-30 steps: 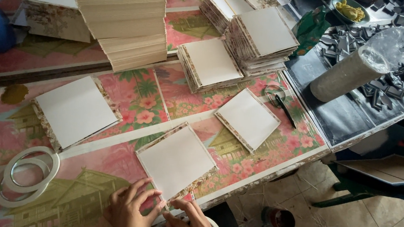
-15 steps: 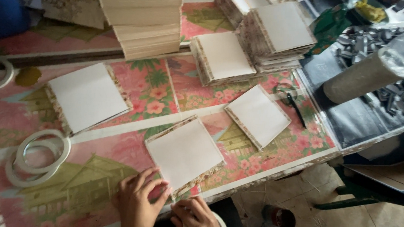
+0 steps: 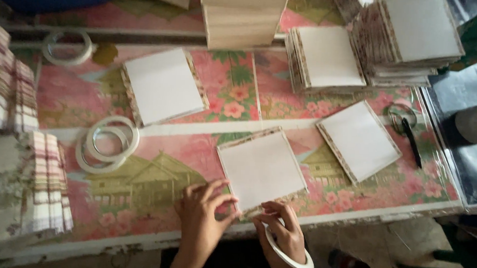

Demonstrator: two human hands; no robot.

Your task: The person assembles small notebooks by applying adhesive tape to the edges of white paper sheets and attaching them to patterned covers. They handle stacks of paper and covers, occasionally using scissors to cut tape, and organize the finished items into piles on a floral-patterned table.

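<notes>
Left hand [image 3: 200, 216] has slid in since a second ago, both hands now pinching the white square card's [image 3: 261, 168] near corner, tape ring [image 3: 289, 255] on right hand [image 3: 283, 234].

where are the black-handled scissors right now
In the head view, the black-handled scissors lie near the table's right edge, just right of the lone white square card, below the tall stack of cards.
</notes>
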